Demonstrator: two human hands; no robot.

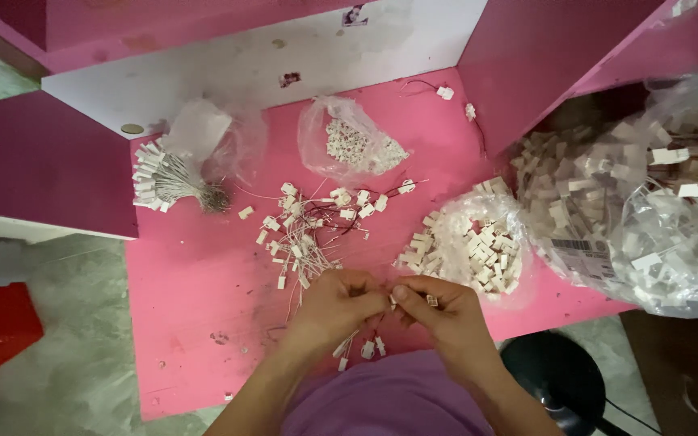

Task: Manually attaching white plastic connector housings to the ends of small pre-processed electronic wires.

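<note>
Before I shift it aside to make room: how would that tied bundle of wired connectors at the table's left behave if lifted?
The tied bundle probably lifts as one, since its thin wires gather at a knot. The white ends fan loosely, so they'd likely flop. It looks light.

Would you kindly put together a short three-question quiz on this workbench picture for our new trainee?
1. True or false: the left hand and the right hand meet over the near edge of the pink table, pinching small white connectors.
2. Which lies farthest to the left on the table? A. the tied bundle of wired connectors B. the small clear bag of tiny white parts C. the open bag of white connector housings
3. Fill in: the loose pile of wired connectors lies just ___ the hands, farther from the person.

Key: 1 true; 2 A; 3 beyond.
</note>
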